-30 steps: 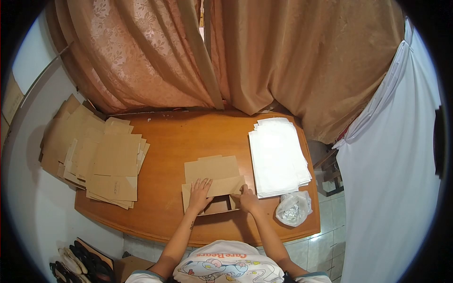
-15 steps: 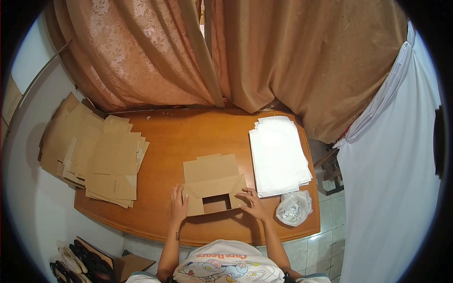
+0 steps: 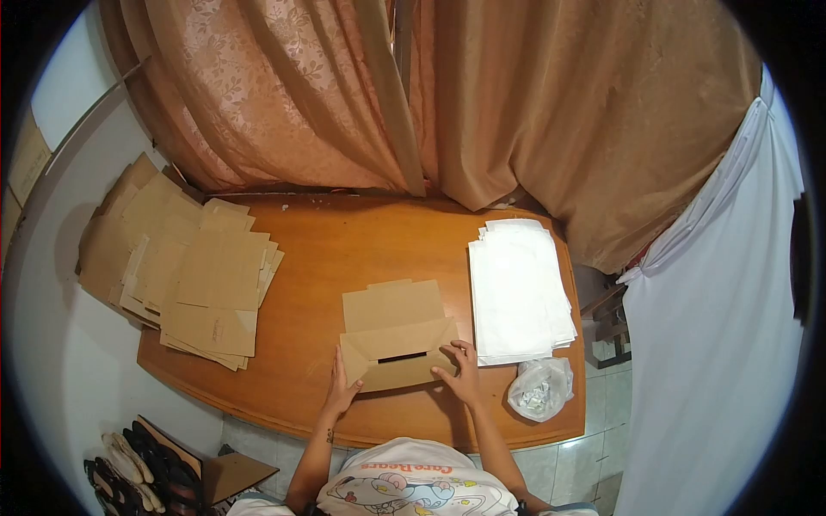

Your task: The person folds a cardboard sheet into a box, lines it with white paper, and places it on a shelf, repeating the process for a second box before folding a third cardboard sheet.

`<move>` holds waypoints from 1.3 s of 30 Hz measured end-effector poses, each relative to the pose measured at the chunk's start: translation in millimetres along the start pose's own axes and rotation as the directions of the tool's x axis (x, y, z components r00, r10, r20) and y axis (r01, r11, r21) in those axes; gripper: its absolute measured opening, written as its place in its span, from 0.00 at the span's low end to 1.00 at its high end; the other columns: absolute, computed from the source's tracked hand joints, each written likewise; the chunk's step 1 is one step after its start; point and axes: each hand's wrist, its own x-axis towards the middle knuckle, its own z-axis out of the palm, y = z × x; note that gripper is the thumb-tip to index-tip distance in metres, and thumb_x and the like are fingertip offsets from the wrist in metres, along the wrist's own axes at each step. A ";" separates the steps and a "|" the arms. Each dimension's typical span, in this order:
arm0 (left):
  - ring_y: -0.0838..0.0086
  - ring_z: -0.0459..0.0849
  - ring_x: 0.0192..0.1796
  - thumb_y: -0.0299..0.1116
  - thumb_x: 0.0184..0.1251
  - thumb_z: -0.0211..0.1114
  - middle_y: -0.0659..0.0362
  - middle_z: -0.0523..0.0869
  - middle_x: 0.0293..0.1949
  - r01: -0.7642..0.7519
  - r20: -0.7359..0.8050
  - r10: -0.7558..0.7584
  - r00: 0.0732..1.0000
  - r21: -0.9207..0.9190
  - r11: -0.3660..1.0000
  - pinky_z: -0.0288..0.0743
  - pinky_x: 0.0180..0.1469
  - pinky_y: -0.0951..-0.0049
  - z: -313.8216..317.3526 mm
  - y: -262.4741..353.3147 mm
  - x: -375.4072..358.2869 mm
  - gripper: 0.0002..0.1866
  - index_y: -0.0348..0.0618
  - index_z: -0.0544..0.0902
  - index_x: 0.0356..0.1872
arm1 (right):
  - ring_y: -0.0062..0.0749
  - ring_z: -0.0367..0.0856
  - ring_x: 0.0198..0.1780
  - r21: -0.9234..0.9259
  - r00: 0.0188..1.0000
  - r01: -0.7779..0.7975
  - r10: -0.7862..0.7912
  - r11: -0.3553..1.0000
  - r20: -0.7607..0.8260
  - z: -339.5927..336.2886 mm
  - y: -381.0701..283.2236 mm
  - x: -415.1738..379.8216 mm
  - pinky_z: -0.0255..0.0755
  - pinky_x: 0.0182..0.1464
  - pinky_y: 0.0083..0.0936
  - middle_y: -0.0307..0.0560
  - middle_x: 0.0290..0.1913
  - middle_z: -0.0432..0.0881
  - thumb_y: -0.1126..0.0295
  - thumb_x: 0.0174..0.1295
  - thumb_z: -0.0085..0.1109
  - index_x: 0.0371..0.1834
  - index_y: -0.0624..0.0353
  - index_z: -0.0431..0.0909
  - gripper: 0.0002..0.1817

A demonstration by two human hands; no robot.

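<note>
A brown cardboard box (image 3: 400,371) stands near the table's front edge, its tall back flap (image 3: 393,307) raised. Only a narrow dark slot shows between the folded-in flaps on its top. My left hand (image 3: 342,378) grips the left side, fingers along the outside and thumb at the front corner. On the opposite side, my right hand (image 3: 459,371) holds the right end with bent fingers and the thumb at the front.
Flattened cardboard pieces (image 3: 211,284) are piled on the left of the wooden table (image 3: 344,232). A stack of white sheets (image 3: 520,292) lies at right, with a plastic bag (image 3: 542,391) of small items in front. Shoes (image 3: 142,469) sit at lower left.
The box's top opening has narrowed to a slot as the front flap folded inward. My left thumb has come round to the box's front corner. The view has shifted slightly.
</note>
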 end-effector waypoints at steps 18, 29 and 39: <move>0.59 0.65 0.67 0.31 0.50 0.73 0.45 0.65 0.65 0.210 -0.112 -0.215 0.970 -0.062 0.976 0.61 0.67 0.64 9.2 10.3 22.0 0.50 0.37 0.51 0.71 | 0.48 0.63 0.59 -0.184 0.965 -0.078 0.028 0.980 -0.260 28.8 -2.6 2.0 0.59 0.60 0.41 0.50 0.55 0.66 0.68 0.43 0.73 0.47 0.54 0.75 0.25; 0.60 0.61 0.71 0.40 0.69 0.54 0.46 0.60 0.70 0.218 -0.132 -0.241 0.961 -0.169 0.961 0.53 0.71 0.66 9.5 -9.3 10.1 0.35 0.36 0.52 0.72 | 0.42 0.66 0.57 0.189 0.914 -0.099 0.164 0.977 -0.370 23.0 25.7 -3.6 0.65 0.57 0.37 0.53 0.55 0.65 0.64 0.57 0.63 0.59 0.60 0.68 0.27; 0.66 0.59 0.71 0.52 0.77 0.35 0.50 0.63 0.69 0.352 0.056 -0.400 0.915 -0.596 0.721 0.51 0.71 0.69 3.5 -75.6 -0.2 0.33 0.35 0.58 0.70 | 0.33 0.65 0.64 0.655 0.951 -0.306 0.256 0.691 0.174 -4.3 23.3 -15.1 0.64 0.61 0.30 0.50 0.65 0.66 0.58 0.66 0.54 0.73 0.61 0.54 0.36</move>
